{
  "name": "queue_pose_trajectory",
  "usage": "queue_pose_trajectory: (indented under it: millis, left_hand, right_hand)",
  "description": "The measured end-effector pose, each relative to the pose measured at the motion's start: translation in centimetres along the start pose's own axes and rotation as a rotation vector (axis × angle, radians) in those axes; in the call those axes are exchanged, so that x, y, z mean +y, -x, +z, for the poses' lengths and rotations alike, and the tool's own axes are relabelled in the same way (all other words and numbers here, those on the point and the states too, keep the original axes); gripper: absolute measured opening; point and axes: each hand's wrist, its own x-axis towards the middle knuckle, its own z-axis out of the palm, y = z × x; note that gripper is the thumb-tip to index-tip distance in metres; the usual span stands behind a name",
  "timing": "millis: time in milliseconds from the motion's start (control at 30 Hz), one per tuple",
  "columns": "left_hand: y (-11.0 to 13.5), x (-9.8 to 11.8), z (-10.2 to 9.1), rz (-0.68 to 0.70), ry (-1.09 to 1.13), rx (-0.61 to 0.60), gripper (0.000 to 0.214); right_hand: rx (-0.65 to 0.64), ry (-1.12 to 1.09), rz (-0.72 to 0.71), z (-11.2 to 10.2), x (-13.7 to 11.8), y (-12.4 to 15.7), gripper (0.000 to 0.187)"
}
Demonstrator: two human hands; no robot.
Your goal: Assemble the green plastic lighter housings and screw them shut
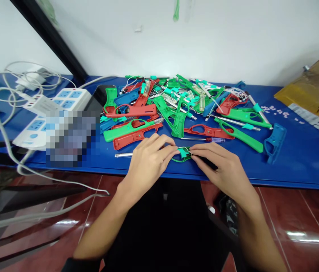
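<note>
Near the blue table's front edge, my left hand (152,156) pinches a green lighter casing (179,160) with a teal trigger piece (183,153) and a thin white wire on it. From the other side my right hand (225,164) has its fingers closed at the casing's right end, by the wire. Fingers cover much of the casing. A metal lighter tube (122,155) sticks out beside my left hand. Just beyond my hands lies a screwdriver (216,139) with a purple handle. Red casings (136,136) and a green casing half (179,121) lie behind.
A heap of lighter parts (173,94) spreads along the wall. Power strips (71,100) with white cables and a pixelated phone-like object (73,139) occupy the left. Blue casing (275,142) lies right, before a taped cardboard box (318,90). The table's front edge (289,182) runs below my hands.
</note>
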Motion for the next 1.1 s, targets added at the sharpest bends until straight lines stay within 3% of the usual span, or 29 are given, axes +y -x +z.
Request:
queue_pose_trajectory:
  millis: [233, 533, 700, 900, 1100]
  left_hand:
    - [0.1, 0.2, 0.1, 0.008, -0.032, 0.000, 0.015]
    - [-0.2, 0.6, 0.3, -0.026, -0.062, -0.010, 0.013]
    - [0.1, 0.4, -0.2, 0.018, -0.038, -0.006, 0.015]
    - [1.3, 0.2, -1.2, 0.012, -0.015, -0.122, 0.025]
    - [1.6, 0.1, -1.1, -0.038, 0.063, -0.061, 0.025]
  right_hand:
    - [-0.026, 0.037, 0.034, 0.0, -0.3, -0.2, 0.012]
    - [-0.113, 0.153, -0.064, -0.1, 0.1, 0.3, 0.038]
    - [-0.114, 0.177, -0.050, 0.0, 0.0, 0.3, 0.034]
    - [-0.110, 0.182, -0.026, 0.0, -0.2, 0.2, 0.027]
    - [-0.125, 0.200, -0.013, 0.0, -0.3, 0.1, 0.025]
